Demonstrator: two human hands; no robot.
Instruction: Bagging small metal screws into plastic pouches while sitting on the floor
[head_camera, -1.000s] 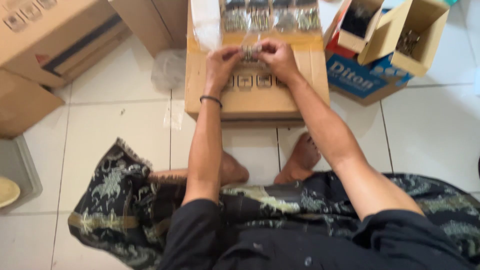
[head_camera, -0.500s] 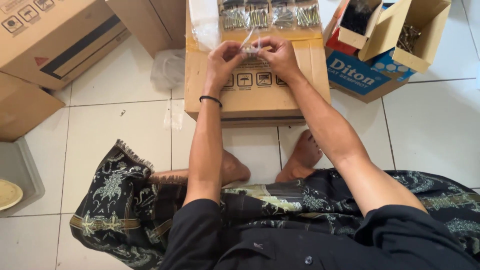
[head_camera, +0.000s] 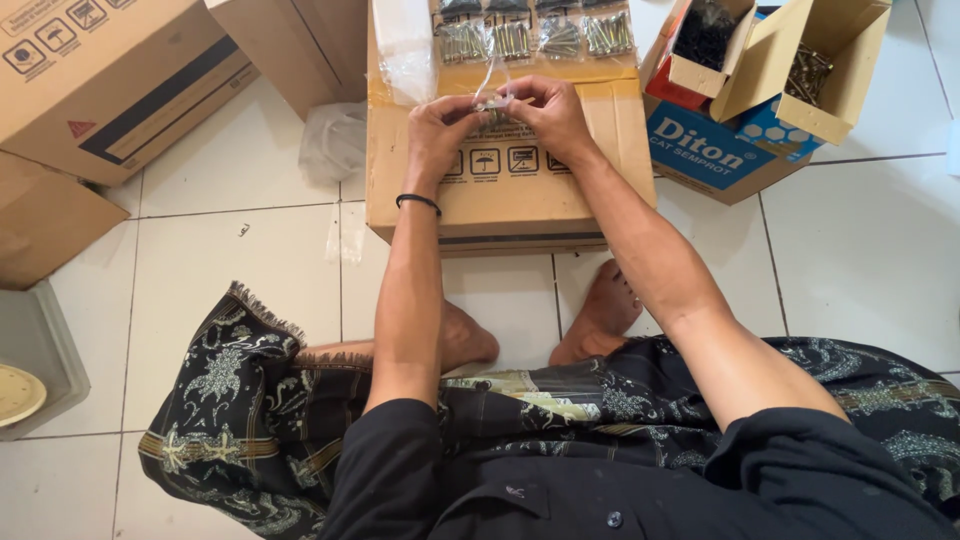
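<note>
I sit cross-legged on a tiled floor with a closed cardboard box (head_camera: 500, 190) in front of me as a work surface. My left hand (head_camera: 440, 125) and my right hand (head_camera: 548, 110) meet above the box, both pinching a small clear plastic bag of screws (head_camera: 492, 103). A row of several filled clear screw bags (head_camera: 535, 38) lies along the far part of the box top. A stack of clear plastic bags (head_camera: 405, 45) lies at the box's far left corner.
Small open boxes of dark screws (head_camera: 705, 35) and brass-coloured screws (head_camera: 810, 70) sit in a blue carton (head_camera: 710, 150) at the right. Large cardboard boxes (head_camera: 110, 80) stand at the left. A crumpled plastic bag (head_camera: 332, 145) lies on the floor. A grey bin (head_camera: 40, 350) stands at far left.
Both hands stay together over the box; the small bag between them has been lifted and turned slightly. The camera view shifted a little.
</note>
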